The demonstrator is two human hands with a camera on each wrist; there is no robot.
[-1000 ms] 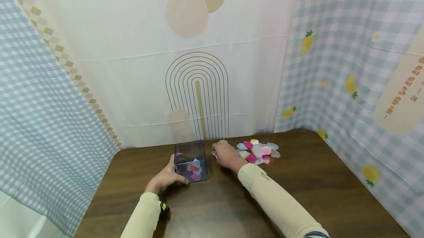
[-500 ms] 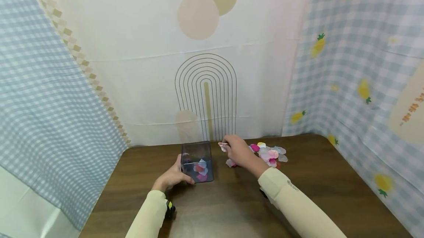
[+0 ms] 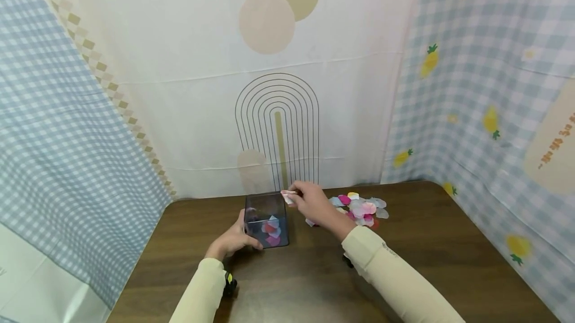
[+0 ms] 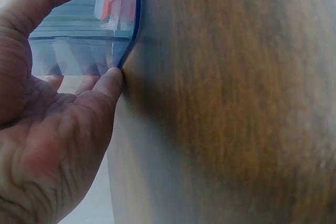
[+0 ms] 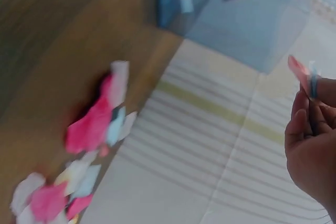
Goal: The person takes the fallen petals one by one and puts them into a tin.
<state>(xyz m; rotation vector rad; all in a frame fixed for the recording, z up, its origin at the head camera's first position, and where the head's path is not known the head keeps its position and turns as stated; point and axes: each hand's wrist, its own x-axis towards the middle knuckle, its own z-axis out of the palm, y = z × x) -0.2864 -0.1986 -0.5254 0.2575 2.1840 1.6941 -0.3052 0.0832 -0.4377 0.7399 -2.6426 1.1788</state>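
Left hand (image 3: pixel 235 239): thumb and fingers gripping the clear plastic box (image 3: pixel 282 235) at its left side. Box sits near the table's (image 3: pixel 305 283) far edge, left of centre, some petals (image 3: pixel 271 231) inside. Right hand (image 3: pixel 312 203): pinching a few pale-pink petals (image 3: pixel 289 198) near the box's far right rim corner; exact count unclear. Loose petal pile (image 3: pixel 359 210) lies near the far edge, toward my far right table corner.
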